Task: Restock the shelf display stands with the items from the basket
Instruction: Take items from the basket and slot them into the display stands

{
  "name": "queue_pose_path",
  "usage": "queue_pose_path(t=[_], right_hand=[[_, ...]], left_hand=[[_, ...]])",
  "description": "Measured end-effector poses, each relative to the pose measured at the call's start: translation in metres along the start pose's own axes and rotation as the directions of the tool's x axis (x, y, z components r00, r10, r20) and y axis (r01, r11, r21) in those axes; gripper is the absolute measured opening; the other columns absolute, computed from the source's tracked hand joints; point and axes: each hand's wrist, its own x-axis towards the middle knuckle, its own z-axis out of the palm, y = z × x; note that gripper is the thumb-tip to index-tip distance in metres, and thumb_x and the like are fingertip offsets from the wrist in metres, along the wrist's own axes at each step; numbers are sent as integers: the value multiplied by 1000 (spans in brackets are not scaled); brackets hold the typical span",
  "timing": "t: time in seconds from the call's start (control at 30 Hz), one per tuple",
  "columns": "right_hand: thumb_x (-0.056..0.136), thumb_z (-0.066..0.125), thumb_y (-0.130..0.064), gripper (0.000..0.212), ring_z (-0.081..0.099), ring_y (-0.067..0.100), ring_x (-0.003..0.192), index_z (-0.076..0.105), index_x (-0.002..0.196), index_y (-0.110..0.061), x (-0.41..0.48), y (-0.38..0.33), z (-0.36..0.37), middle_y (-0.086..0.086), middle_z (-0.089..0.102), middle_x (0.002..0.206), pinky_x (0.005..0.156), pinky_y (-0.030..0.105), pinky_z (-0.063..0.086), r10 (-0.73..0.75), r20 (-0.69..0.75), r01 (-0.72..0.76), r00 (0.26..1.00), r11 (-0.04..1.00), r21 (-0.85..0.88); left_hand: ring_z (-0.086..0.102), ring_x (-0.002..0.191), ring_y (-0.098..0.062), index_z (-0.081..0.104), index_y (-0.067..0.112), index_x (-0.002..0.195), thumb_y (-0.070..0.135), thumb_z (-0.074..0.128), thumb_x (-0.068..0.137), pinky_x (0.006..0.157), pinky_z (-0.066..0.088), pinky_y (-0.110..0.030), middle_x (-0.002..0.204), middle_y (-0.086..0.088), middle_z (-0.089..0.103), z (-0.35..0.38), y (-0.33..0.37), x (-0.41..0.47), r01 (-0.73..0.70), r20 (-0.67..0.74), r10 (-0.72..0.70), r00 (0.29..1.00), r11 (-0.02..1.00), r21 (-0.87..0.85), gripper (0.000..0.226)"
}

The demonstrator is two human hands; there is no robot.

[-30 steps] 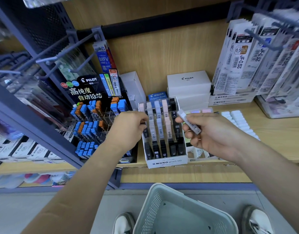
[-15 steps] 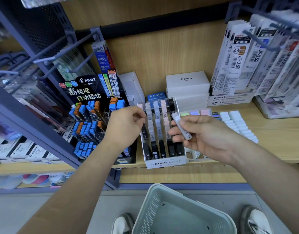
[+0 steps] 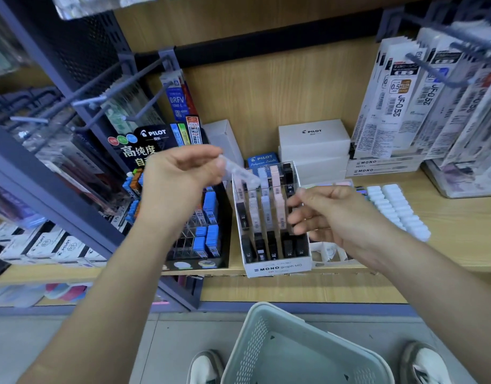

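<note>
The wooden shelf (image 3: 446,245) carries 2 display stands at its front edge: a black Pilot stand (image 3: 153,133) on the left and a white MONO stand (image 3: 277,268) just beside it. A grey basket (image 3: 266,342) sits below the shelf's front edge. The left hand (image 3: 180,173) pinches a pale lead case (image 3: 238,170) between thumb and fingertips, tilted above the MONO stand's rear-left corner. The right hand (image 3: 330,214) hovers over that stand's right side, its fingers loosely curled with nothing seen in them.

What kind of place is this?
Most likely a stationery shop aisle: a MONO stand stocked with pencil leads, refill packs hanging on pegs, and stacked PILOT boxes on a wooden shelf.
</note>
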Motion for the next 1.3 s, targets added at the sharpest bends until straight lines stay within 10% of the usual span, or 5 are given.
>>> queue_pose_path(t=[0.27, 0.93, 1.3], right_hand=[[98, 55, -12, 18, 61, 13, 55, 70, 89, -8, 4, 3, -19, 7, 69, 70, 50, 19, 48, 38, -101, -40, 994, 999, -19], [93, 59, -6, 14, 61, 7, 54, 72, 90, -11, 12, 18, -18, 2, 69, 70, 50, 17, 47, -20, -38, 8, 999, 957, -290], [85, 69, -14, 15, 63, 17, 59, 69, 77, -27, 12, 32, -36, -5, 65, 65, 51, 19, 46, -227, -2, 158, 974, 686, -710]], left_hand=[[61, 74, 9, 75, 19, 98, 16, 70, 85, 69, 46, -1, 78, 22, 62, 8, -37, 0, -138, 151, 64, 986, 821, 554, 14], [58, 96, -21, 72, 11, 102, 14, 58, 92, 80, 50, -36, 103, -3, 61, 27, -63, 6, -472, 470, 126, 873, 459, 753, 17], [52, 75, -5, 75, 19, 96, 19, 66, 87, 79, 47, -23, 89, 6, 65, 41, -49, -22, -449, 454, 174, 874, 650, 613, 13]])
